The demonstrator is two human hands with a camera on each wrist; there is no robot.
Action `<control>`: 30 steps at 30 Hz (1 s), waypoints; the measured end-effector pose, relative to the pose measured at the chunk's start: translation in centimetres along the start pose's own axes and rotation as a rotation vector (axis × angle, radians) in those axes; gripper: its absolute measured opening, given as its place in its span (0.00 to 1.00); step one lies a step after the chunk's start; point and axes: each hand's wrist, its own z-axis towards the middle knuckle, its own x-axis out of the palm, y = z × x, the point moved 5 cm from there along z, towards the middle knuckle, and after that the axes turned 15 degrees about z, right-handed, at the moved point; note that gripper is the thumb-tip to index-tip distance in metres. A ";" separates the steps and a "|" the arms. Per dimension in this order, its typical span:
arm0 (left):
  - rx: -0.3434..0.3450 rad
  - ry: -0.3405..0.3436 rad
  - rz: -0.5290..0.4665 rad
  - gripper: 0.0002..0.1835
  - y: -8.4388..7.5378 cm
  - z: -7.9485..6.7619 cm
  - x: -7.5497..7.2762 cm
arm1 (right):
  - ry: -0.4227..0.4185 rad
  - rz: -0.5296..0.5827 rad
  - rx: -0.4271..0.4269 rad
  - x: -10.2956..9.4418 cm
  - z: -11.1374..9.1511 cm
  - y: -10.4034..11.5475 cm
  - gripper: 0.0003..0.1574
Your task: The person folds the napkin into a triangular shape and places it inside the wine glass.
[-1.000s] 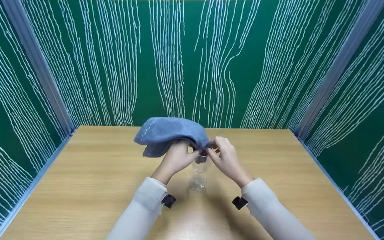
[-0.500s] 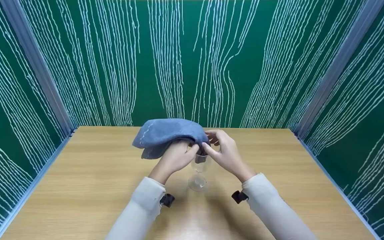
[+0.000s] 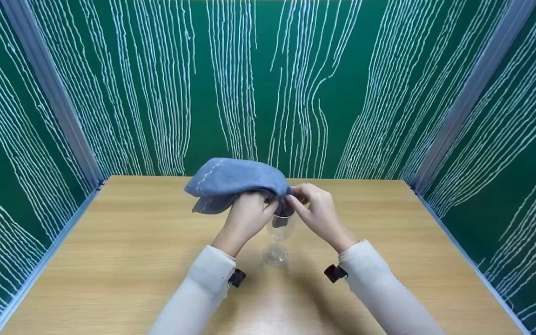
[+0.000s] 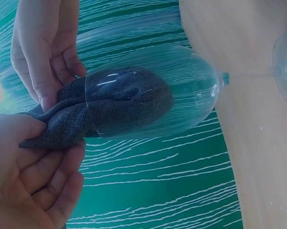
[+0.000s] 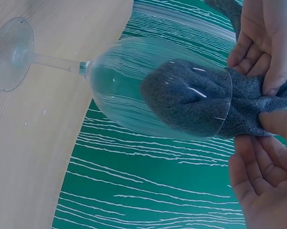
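Observation:
A clear wine glass (image 3: 276, 253) stands upright on the wooden table. The bunched lower end of a blue-grey cloth (image 5: 186, 98) fills the upper part of its bowl, above a gap at the bottom. Outside the glass, the rest of the cloth (image 3: 237, 177) arches over the back of my left hand (image 3: 248, 215) and droops to the left. My left hand pinches the cloth just above the rim, its thumb showing in the left wrist view. From the other side my right hand (image 3: 317, 209) pinches the gathered cloth between thumb and fingers. Some left fingers are hidden under the cloth.
The wooden table (image 3: 123, 260) runs back to a green wall (image 3: 231, 93) with wavy white lines. Similar panels close in both sides, with metal posts (image 3: 56, 88) at the corners. A small black camera (image 3: 335, 273) sits at the right cuff.
My right fingers came away from the cloth slightly, then closed on it again by the rim. The drooping cloth has risen a little with my left hand. The glass stays put.

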 end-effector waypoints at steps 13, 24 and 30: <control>0.048 0.005 0.044 0.09 -0.4 -0.5 1.0 | 0.054 -0.031 0.036 0.6 -1.1 -1.1 0.03; 0.044 0.040 0.100 0.08 -0.6 -1.1 1.5 | 0.111 -0.114 0.029 0.9 -1.3 -1.0 0.04; 0.049 0.022 0.128 0.09 -0.9 -1.2 1.8 | 0.112 -0.090 0.046 0.9 -1.5 -1.1 0.04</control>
